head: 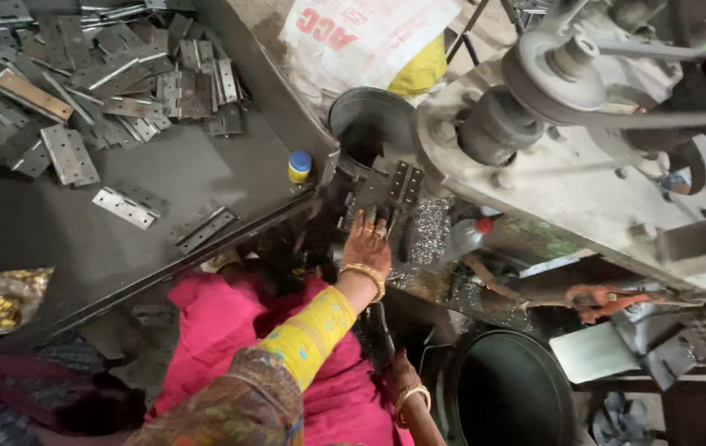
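The left hand [367,241] is pressing flat, fingers spread, on a dark perforated steel hinge plate [393,192] under the grey belt-driven drill press [551,124]. The right hand [402,378] is gripping a dark lever. Fingers this near the spindle are risking a catch if the plate spins.

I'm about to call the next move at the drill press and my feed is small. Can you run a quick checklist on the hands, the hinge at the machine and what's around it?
1. Left hand on the hinge plate at the machine: ok, fingers rest on its near edge.
2. Right hand on the dark lever low down: ok, closed around it.
3. Plate seated square: cannot tell, its base is in shadow.
4. Fingers clear of the tool: cannot tell, the tool is hidden.
5. Belt and pulley uncovered above the work: not ok.
6. Hinge stock piled on the dark table: ok.
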